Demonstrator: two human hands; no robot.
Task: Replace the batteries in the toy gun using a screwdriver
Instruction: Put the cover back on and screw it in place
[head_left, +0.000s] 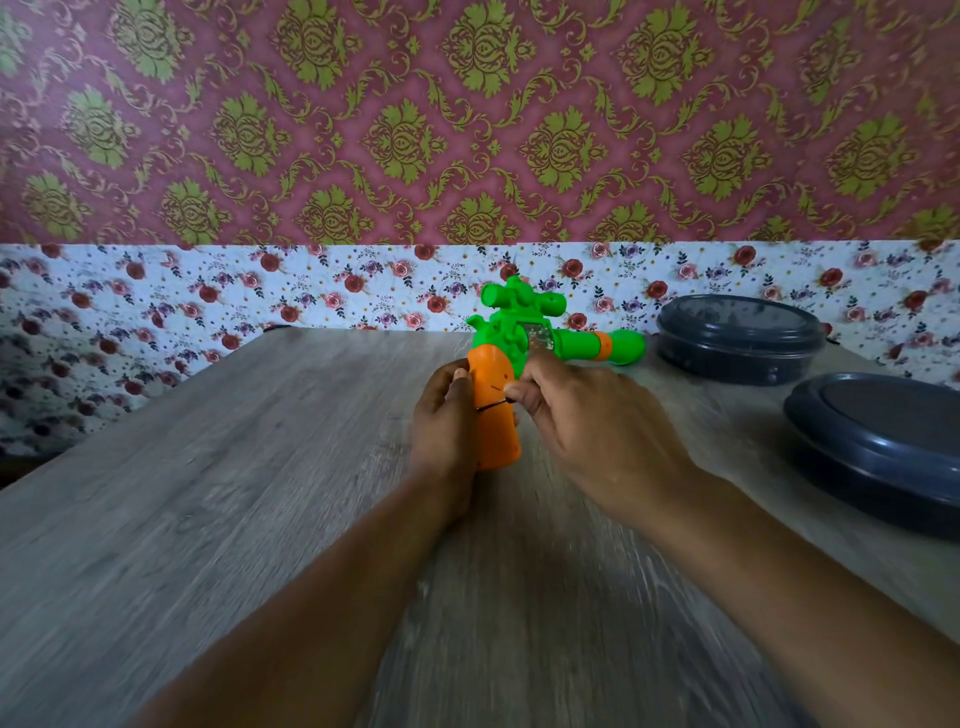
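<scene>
A green toy gun (524, 327) with an orange grip (496, 410) lies on the wooden table (208, 493), its barrel pointing right. My left hand (444, 431) grips the orange handle from the left side. My right hand (587, 431) pinches a thin dark screwdriver shaft (493, 406) whose tip meets the orange grip. The tool's handle is hidden inside my right hand.
Two dark grey round lidded containers stand at the right: one at the back (740, 338), one nearer the right edge (883, 447). A floral-papered wall (260, 291) rises right behind the table's far edge.
</scene>
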